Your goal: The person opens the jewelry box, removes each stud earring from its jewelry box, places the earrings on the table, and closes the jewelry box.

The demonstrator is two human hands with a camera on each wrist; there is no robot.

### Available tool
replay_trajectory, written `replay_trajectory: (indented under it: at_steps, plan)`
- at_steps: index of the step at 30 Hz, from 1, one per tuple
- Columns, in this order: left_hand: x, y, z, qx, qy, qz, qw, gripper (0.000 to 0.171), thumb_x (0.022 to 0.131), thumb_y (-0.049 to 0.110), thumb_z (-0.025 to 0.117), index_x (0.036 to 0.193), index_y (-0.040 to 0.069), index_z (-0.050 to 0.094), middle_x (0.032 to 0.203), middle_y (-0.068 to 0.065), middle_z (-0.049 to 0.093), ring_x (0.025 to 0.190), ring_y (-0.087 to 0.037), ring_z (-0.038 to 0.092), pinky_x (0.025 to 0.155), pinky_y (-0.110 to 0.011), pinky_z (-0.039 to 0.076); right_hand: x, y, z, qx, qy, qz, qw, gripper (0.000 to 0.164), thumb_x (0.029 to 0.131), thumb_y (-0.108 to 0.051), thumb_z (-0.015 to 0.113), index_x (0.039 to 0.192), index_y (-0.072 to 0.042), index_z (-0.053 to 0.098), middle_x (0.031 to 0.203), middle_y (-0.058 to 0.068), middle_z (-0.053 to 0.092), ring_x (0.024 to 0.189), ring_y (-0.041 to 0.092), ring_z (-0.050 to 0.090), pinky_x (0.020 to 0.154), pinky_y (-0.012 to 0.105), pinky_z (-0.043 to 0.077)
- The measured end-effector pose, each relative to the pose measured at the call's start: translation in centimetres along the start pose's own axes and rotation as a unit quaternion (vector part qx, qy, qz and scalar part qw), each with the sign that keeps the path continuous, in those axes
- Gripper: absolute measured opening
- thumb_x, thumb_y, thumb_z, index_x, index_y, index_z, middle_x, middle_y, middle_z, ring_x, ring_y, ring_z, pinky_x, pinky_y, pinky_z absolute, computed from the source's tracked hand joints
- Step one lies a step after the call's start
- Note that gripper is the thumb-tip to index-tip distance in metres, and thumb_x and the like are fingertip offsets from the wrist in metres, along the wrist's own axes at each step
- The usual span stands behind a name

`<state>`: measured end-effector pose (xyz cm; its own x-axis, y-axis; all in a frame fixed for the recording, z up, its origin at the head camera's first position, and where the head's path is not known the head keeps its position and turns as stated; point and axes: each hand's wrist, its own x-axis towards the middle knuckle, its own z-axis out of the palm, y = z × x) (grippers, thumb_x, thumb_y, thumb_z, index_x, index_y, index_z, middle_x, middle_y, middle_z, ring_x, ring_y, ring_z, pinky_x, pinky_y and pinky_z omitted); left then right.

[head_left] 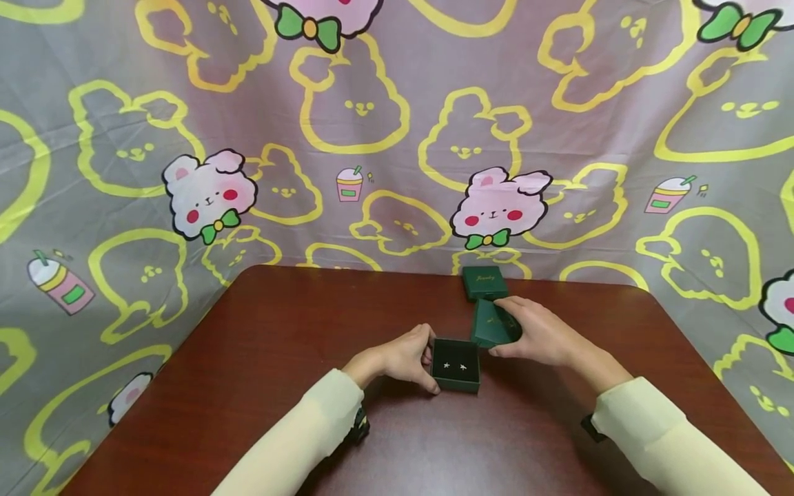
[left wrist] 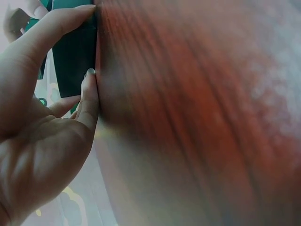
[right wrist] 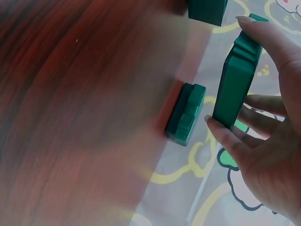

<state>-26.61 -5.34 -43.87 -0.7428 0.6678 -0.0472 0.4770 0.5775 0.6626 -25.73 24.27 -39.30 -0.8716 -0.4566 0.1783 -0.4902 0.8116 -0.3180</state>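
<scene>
On the table, my left hand (head_left: 403,357) grips a small dark green jewelry box base (head_left: 455,386) by its left side, thumb at the near corner. Inside, a black insert (head_left: 455,350) bears two small star-shaped earrings (head_left: 462,368). From the left wrist view, the box's green side wall (left wrist: 75,52) shows between the thumb and the other fingers. My right hand (head_left: 548,334) holds a green box lid (head_left: 488,324) with gold lettering, just behind and right of the base. In the right wrist view the lid (right wrist: 237,80) is tilted, pinched between thumb and fingers.
Another green jewelry box (head_left: 484,282) with gold lettering lies at the table's back edge, directly behind the lid. The brown wooden table (head_left: 298,324) has rounded back corners. A cloth (head_left: 397,158) printed with cartoon rabbits hangs behind and along its sides.
</scene>
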Motion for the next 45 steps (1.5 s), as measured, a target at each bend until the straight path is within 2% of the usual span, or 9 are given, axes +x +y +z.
replay_trajectory:
  at_steps: [17, 27, 37, 45]
  plan:
    - [-0.1, 0.0, 0.1, 0.007, 0.003, -0.009, 0.9999, 0.075, 0.065, 0.024, 0.098, 0.115, 0.008, 0.045, 0.103, -0.004, 0.053, 0.088, -0.009, 0.054, 0.081, -0.020, 0.045, 0.0, 1.4, 0.0, -0.022, -0.007, 0.009, 1.000, 0.090, 0.077, -0.052, 0.085, 0.142, 0.002, 0.053, 0.137, 0.022, 0.057, 0.115, 0.036, 0.057, 0.093, 0.057, 0.050]
    - [0.0, 0.1, 0.1, 0.011, 0.008, -0.009, 0.9999, 0.075, 0.064, 0.024, 0.099, 0.114, 0.008, 0.045, 0.101, -0.002, 0.052, 0.087, -0.008, 0.053, 0.081, -0.020, 0.045, -0.1, 2.4, -0.1, -0.017, -0.011, 0.016, 1.000, 0.089, 0.077, -0.050, 0.086, 0.140, 0.003, 0.053, 0.134, 0.022, 0.058, 0.109, 0.033, 0.057, 0.088, 0.052, 0.052]
    - [0.0, 0.1, 0.1, 0.019, 0.008, -0.013, 0.9997, 0.080, 0.065, 0.029, 0.099, 0.118, 0.007, 0.044, 0.103, -0.003, 0.051, 0.088, -0.008, 0.053, 0.082, -0.020, 0.046, 0.2, 3.9, 0.2, -0.023, -0.023, 0.028, 0.999, 0.091, 0.077, -0.051, 0.086, 0.140, 0.007, 0.053, 0.132, 0.024, 0.058, 0.109, 0.034, 0.059, 0.090, 0.054, 0.052]
    - [-0.1, 0.1, 0.2, 0.011, 0.000, -0.013, 0.9999, 0.088, 0.065, 0.037, 0.098, 0.126, 0.006, 0.043, 0.109, -0.002, 0.049, 0.095, -0.009, 0.055, 0.086, -0.020, 0.047, 0.3, 4.0, 0.4, -0.030, -0.041, 0.041, 0.998, 0.094, 0.076, -0.053, 0.086, 0.139, 0.008, 0.053, 0.133, 0.027, 0.058, 0.112, 0.038, 0.059, 0.094, 0.058, 0.050]
